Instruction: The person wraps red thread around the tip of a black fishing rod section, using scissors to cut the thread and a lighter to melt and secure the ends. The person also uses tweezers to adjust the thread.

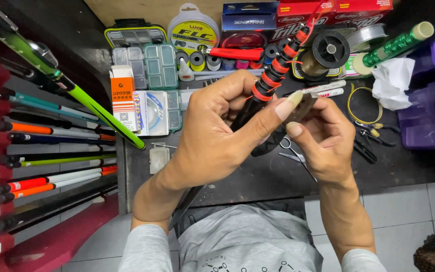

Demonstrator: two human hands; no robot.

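Both hands [217, 136] hold a black rod [273, 75] (slender) — red-orange thread bands.

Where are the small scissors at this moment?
In the head view, the scissors lie on the dark table just below the right hand, right of the left hand.

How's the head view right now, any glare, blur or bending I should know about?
Head view: even light, sharp on both hands and the black rod with red wraps; glare on the clear boxes; wide-angle bending curves the rod rack at the left edge.
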